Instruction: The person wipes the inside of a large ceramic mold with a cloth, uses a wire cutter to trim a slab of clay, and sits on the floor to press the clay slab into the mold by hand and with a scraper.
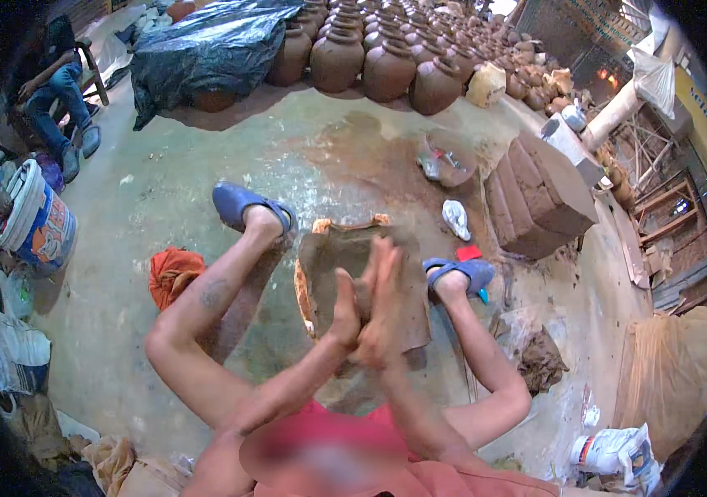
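My left hand (344, 315) and my right hand (383, 308) face each other palm to palm, fingers stretched upward. A small brown lump of clay (362, 296) shows between the palms, mostly hidden by them. Below the hands, between my feet, lies a clay-coated board (410, 319) with a worn orange and white edge (302, 298). Its middle is partly covered by my hands. To the right stands a large block of brown clay (536, 199), its side marked by layered ridges.
My feet in blue clogs (242, 203) flank the board. An orange cloth bundle (176, 277) lies left, a white crumpled piece (455, 219) right. Rows of clay pots (337, 60) and a black plastic sheet (204, 62) stand behind. A seated person (55, 103) and bucket (39, 219) are left.
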A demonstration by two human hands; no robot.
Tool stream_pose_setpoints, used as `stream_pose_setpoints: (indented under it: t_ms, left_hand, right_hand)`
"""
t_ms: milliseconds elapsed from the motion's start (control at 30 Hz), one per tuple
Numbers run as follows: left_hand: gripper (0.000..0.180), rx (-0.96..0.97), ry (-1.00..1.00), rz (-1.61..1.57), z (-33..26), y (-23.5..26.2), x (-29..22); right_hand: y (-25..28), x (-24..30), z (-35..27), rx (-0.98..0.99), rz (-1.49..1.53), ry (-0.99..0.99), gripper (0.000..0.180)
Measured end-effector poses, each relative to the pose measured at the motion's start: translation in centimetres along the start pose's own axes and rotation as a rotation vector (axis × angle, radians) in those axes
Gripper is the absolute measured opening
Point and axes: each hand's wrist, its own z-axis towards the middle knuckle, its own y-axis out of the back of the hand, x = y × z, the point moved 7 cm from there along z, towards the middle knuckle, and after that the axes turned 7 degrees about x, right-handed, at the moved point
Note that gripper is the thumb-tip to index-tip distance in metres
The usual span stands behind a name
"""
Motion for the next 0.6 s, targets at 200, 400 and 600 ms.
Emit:
stream_pose_setpoints:
  t_ms: [200,400,600]
  left_hand:
    - [0.122,-0.034,-0.091,0.221,0.8,0.0,-0.4]
    - [0.08,-0.114,-0.135,0.352,0.3,2.5,0.0]
    - [0.065,-0.56,-0.201,1.152,0.8,8.5,-4.2]
  right_hand:
    - [-1.5,1.1,-4.1,-0.002,0.085,0.039,0.104]
    - [-2.8,0.6,-5.2,-0.012,0.156,0.07,0.097]
    - [-2.7,-3.5,0.7,-0.001,0.254,-0.144,0.044]
